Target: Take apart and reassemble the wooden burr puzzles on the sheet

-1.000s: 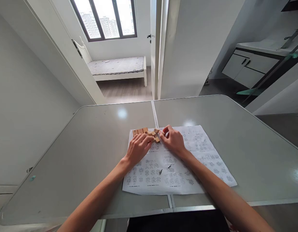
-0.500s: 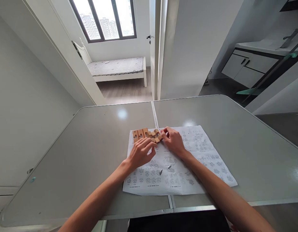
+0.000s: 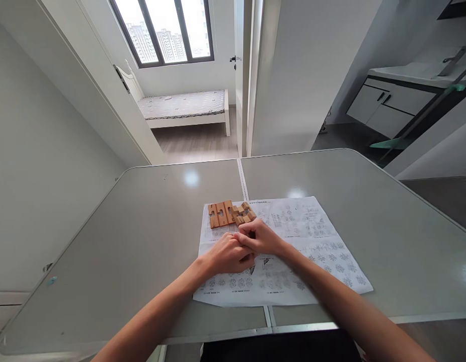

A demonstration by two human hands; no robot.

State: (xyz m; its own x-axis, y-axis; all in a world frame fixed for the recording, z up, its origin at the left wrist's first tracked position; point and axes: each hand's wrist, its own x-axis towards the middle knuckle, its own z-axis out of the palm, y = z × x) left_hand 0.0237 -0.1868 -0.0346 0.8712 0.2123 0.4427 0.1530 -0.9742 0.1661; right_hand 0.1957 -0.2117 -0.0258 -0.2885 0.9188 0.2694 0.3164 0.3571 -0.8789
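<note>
While hands [image 3: 230, 254] touch, wooden slats [image 3: 223, 220] point lengthwise forward.

Got white bed [image 3: 183, 104] below dark-framed window [image 3: 176, 32] through doorway [image 3: 252, 110], washbasin cabinet [image 3: 401, 105] at right, pale walls [image 3: 308, 75], wood-look floor [image 3: 203, 138], glare [image 3: 191, 178] on grey desk [image 3: 153, 221].

The notched pieces [image 3: 222, 221] look like smooth wood; the sheet [image 3: 293, 221], matt creased paper; the table [image 3: 161, 226], glossy with metallic trim [image 3: 233, 334].

Slats [image 3: 222, 220] left of blocks [image 3: 238, 219] on sheet [image 3: 323, 254] on the table [image 3: 150, 236], left hand [image 3: 230, 254] and right hand [image 3: 260, 237] before them
</note>
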